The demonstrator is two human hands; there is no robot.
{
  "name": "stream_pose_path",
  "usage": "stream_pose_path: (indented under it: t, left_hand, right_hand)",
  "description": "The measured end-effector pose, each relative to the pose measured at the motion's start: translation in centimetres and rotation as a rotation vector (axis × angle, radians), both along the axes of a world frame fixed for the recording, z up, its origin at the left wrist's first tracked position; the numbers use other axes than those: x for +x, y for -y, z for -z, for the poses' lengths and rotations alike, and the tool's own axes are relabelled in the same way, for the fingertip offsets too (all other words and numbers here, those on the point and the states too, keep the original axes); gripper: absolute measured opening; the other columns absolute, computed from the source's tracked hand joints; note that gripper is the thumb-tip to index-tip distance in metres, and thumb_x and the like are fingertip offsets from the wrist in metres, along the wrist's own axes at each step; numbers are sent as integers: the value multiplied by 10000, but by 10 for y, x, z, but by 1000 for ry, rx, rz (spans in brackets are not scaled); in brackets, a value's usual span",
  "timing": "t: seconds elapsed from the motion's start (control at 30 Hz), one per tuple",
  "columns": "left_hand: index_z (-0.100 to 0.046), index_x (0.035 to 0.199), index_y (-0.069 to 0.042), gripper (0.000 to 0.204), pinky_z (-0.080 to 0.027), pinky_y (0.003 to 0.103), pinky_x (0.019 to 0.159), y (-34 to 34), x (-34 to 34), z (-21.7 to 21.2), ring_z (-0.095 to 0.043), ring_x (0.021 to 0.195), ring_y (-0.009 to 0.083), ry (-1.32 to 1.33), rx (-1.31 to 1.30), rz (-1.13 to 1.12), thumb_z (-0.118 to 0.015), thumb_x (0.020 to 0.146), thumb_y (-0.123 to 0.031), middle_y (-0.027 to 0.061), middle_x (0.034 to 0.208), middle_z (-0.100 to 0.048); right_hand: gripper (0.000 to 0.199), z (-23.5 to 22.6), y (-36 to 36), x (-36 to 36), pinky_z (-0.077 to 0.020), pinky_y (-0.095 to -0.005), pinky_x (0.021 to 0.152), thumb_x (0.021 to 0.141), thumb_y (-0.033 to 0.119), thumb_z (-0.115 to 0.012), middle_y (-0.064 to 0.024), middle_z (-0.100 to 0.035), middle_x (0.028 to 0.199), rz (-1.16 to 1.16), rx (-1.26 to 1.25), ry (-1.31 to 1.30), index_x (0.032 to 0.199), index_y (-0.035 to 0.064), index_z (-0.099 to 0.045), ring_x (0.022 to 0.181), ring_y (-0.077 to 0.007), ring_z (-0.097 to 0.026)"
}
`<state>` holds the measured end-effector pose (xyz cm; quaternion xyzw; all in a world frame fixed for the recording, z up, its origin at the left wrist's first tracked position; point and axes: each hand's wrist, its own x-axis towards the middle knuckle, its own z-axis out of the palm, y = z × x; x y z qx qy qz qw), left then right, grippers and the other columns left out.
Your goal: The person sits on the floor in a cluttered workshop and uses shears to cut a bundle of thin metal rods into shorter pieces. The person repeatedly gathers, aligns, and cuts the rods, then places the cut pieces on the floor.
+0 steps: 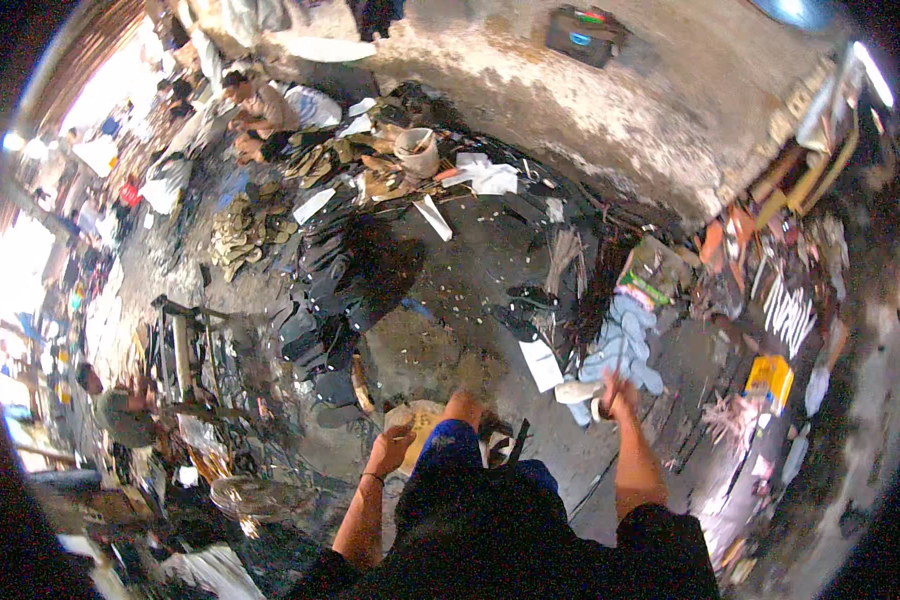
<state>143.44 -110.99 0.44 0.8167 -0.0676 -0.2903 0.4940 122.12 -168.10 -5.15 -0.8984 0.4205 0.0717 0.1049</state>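
Note:
I sit low over a littered floor, my bare knee (462, 408) and blue shorts in the middle. My left hand (390, 447) grips the edge of a tan flat piece (420, 418) lying just left of my knee. My right hand (618, 396) is stretched out to the right, fingers closed around a thin dark stick (620, 358) that points away from me. The stick lies over a pale blue cloth (625, 335). A white shoe-like item (578, 391) rests beside that hand.
A black plastic sheet (340, 270) covers the floor ahead, with a pile of tan soles (242, 232) and a bucket (417, 150) beyond. Black sandals (530, 300), white paper (542, 364) and a yellow box (770, 378) lie right. Other people sit far left (120, 412) and at the back (260, 105).

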Motion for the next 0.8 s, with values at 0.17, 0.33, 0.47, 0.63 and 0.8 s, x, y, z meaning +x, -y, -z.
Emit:
stream_pose_path:
  t: [0.17,0.33,0.47,0.63,0.8]
  left_hand:
    - [-658,1082,-36,294,-450,266,522,19,50,43,-552,609,78,-303,-153,-360,-678,861,-229,31,812,-686]
    - [-683,1020,-17,279,-508,300,593,33,70,94,-653,703,148,-410,377,-475,-677,846,-235,89,797,-694]
    - [-661,1060,-9,327,-516,321,685,91,129,73,-660,808,177,-470,312,-661,-671,851,-261,116,879,-699]
    - [-636,1109,-4,374,-526,330,728,176,269,-25,-655,886,172,-156,29,-1041,-658,876,-295,112,986,-696]
    - [-623,1128,-22,318,-507,255,697,244,323,-72,-614,849,122,-13,-349,-1716,-645,898,-241,45,984,-660]
  right_hand:
    - [487,-121,144,243,-477,-414,624,893,525,-536,-131,-652,779,-174,-131,657,836,50,-625,732,-316,-628]
    - [414,-149,96,392,-496,-405,594,870,428,-594,-68,-570,643,-296,-73,810,757,32,-558,602,-259,-573]
    - [465,-119,18,464,-471,-410,599,817,446,-674,-126,-617,588,-272,559,501,627,30,-588,577,-298,-612]
    - [463,-132,-12,614,-445,-405,560,773,447,-725,-149,-602,593,-646,668,173,677,10,-604,571,-259,-595]
    - [440,-145,-15,817,-431,-341,546,763,410,-761,-53,-558,575,-1142,541,-12,678,19,-580,548,-159,-503]
